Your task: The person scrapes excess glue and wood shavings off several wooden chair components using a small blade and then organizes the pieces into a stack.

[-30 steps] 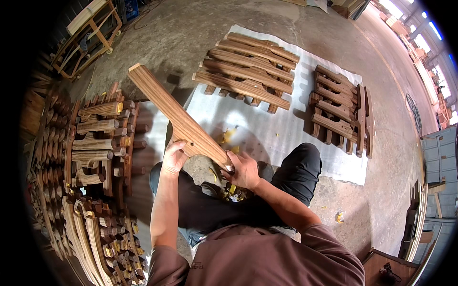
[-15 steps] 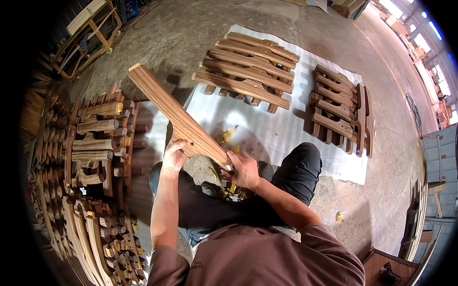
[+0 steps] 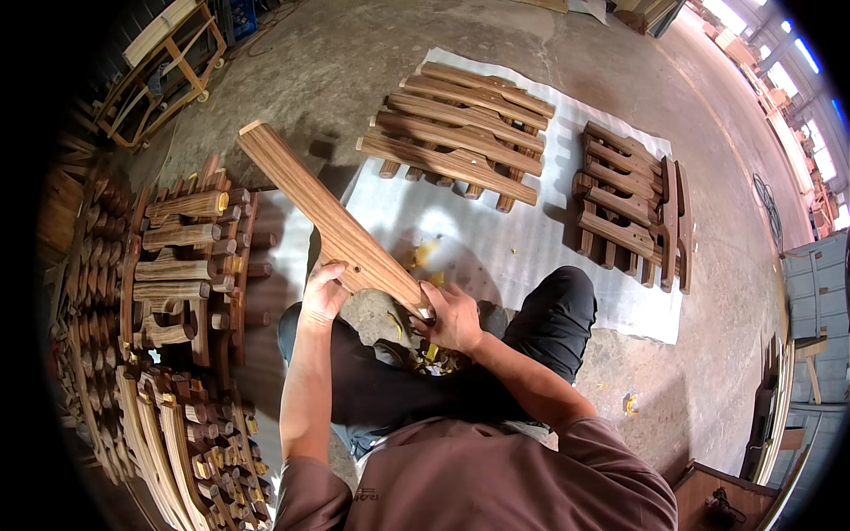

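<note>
A long brown-grained shaped wooden piece (image 3: 332, 217) slants across in front of me, its far end up to the left. It has a small dark hole near its wider part. My left hand (image 3: 324, 292) grips its lower left edge beside that hole, thumb on top. Around the near end my right hand (image 3: 452, 319) is closed, the thumb along the edge; a small pale patch shows at that end. The right fingertips are partly hidden beneath the wood. Below, between my legs, lie yellow scraps (image 3: 431, 352).
Ahead, similar wooden pieces lie in a crossed stack (image 3: 460, 137) on a white sheet (image 3: 381, 199). Another stack (image 3: 620, 190) stands to its right. Dense piles of wooden parts (image 3: 181, 257) fill the left side. A wheeled wooden rack (image 3: 168, 71) is at the far left.
</note>
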A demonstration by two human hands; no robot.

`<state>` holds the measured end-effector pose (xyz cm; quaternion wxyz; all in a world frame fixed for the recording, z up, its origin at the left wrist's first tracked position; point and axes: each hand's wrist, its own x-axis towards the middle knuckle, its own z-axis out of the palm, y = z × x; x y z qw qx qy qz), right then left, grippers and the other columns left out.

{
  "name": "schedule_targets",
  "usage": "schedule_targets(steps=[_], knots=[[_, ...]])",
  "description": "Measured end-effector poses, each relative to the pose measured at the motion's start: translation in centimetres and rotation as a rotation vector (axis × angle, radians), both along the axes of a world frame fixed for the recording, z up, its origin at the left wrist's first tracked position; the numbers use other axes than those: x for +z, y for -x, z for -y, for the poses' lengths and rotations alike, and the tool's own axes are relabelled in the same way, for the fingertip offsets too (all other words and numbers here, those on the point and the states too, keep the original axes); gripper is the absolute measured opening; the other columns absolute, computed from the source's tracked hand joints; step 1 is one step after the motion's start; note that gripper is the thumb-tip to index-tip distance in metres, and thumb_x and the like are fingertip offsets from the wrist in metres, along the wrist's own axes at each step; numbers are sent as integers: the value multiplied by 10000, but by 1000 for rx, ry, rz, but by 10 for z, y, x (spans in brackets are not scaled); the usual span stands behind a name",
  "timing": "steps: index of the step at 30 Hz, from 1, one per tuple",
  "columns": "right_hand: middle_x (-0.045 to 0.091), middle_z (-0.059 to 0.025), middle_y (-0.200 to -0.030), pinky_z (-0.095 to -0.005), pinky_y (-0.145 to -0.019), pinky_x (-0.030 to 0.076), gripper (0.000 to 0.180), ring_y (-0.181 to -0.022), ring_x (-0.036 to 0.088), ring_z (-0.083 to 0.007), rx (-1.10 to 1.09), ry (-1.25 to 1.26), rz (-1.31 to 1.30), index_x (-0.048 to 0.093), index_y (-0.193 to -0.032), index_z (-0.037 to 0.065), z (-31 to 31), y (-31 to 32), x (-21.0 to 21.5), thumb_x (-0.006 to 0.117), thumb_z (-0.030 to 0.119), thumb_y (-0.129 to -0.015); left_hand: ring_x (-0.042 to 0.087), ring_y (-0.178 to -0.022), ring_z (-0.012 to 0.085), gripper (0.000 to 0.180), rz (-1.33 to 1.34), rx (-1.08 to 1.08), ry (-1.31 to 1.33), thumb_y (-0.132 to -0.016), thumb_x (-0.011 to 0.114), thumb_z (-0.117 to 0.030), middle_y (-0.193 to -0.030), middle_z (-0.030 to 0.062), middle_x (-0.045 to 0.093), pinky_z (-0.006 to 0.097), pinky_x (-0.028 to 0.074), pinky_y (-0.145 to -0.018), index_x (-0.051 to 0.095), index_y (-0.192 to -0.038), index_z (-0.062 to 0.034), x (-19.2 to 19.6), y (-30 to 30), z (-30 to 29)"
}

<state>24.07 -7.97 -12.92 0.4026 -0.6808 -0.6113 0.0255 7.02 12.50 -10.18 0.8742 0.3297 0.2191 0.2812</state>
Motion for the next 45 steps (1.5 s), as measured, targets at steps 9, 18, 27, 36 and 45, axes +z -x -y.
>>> schedule_targets(steps=[9, 18, 27, 36, 45], knots=[[639, -142, -722, -399, -693, 520, 664, -638, 618, -336, 4, -1, 25, 497, -1250, -12, 0, 0, 5, 775, 287, -726, 539, -1199, 302, 671, -3, 9, 0, -764, 673, -120, -1266, 121, 567, 479, 436, -1026, 421, -1382, -44, -4, 2, -2], [638, -140, -721, -401, -716, 524, 672, -650, 627, -332, 5, -4, 24, 488, -1264, -14, 1, 0, 3, 769, 287, -733, 538, -1204, 296, 674, -3, 0, 13, -764, 675, -114, -1267, 115, 569, 475, 430, -1034, 419, -1384, -45, -4, 2, -1], [643, -143, -769, -420, -680, 518, 657, -652, 611, -355, 8, 8, -9, 491, -1257, 10, 3, -4, 3, 773, 271, -725, 527, -1221, 296, 702, -5, 2, -5, -759, 677, -119, -1284, 106, 559, 467, 427, -1040, 402, -1401, -52, -5, -3, -1], [656, -144, -815, -440, -762, 497, 553, -656, 616, -335, 10, 22, -3, 588, -1131, 9, 0, -1, -1, 806, 234, -675, 539, -1205, 332, 673, 52, 27, 114, -699, 625, -56, -1283, 138, 584, 475, 419, -1043, 473, -1354, -12, -45, 12, -19], [677, -169, -917, -428, -756, 494, 665, -722, 626, -386, 78, -60, 12, 488, -1248, -16, -4, 0, -4, 791, 214, -702, 535, -1203, 324, 731, 168, -2, 165, -663, 628, -143, -1276, 162, 579, 493, 405, -1047, 465, -1360, 7, -7, 6, -4]])
